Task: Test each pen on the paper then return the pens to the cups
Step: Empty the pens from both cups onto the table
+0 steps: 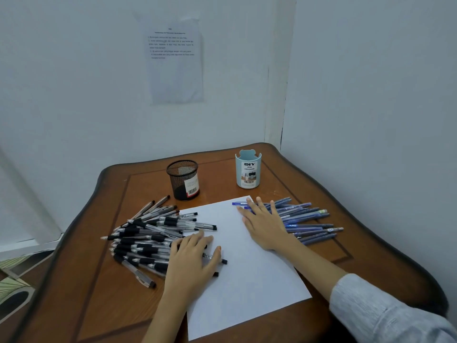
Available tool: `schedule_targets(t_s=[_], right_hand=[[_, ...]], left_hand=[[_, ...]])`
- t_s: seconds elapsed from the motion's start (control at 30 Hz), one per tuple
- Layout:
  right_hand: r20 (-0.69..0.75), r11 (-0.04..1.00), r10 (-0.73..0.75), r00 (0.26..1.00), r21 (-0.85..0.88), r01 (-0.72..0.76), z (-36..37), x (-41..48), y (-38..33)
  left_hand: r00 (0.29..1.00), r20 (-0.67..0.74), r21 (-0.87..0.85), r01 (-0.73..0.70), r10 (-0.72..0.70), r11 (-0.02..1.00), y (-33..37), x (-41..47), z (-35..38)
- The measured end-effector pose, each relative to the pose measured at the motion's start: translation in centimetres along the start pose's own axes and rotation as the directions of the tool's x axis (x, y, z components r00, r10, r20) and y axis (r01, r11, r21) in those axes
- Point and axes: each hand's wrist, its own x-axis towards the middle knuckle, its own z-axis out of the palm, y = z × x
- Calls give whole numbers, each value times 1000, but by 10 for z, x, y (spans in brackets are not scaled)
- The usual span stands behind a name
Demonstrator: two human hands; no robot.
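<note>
A blank white sheet of paper [237, 258] lies in the middle of the wooden table [99, 305]. Left of it is a heap of several black-capped clear pens [146, 233]; my left hand [193, 258] rests flat on that heap's right edge, fingers spread. Right of the sheet lie several blue pens [304, 219]; my right hand [264, 224] lies flat over their left ends, fingers apart. At the back stand a black mesh cup [184, 179] and a light blue cup [248, 169] labelled DIY; both look empty.
The table sits in a corner between white walls. A printed notice [174, 58] is taped to the back wall. A patterned floor shows past the table's left edge.
</note>
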Motion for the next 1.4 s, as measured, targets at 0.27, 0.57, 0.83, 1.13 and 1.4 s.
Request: schedule_targets(t_s=[0.27, 0.57, 0.83, 1.13, 1.4], right_hand=[[-20, 998, 56, 998, -5, -56, 0, -6, 34], [-81, 956, 111, 990, 279, -85, -14, -8, 36], [-98, 971, -93, 991, 210, 112, -10, -38, -29], [-87, 990, -33, 996, 136, 44, 13, -29, -37], [-86, 987, -31, 996, 153, 44, 11, -27, -35]], left_hand=[[1000, 14, -5, 0, 0, 1000, 1, 0, -1], [999, -15, -27, -30, 30, 999, 2, -1, -4], [961, -258, 20, -101, 103, 995, 7, -2, -7], [968, 215, 283, 63, -127, 957, 29, 41, 9], [964, 175, 343, 131, -200, 930, -12, 48, -6]])
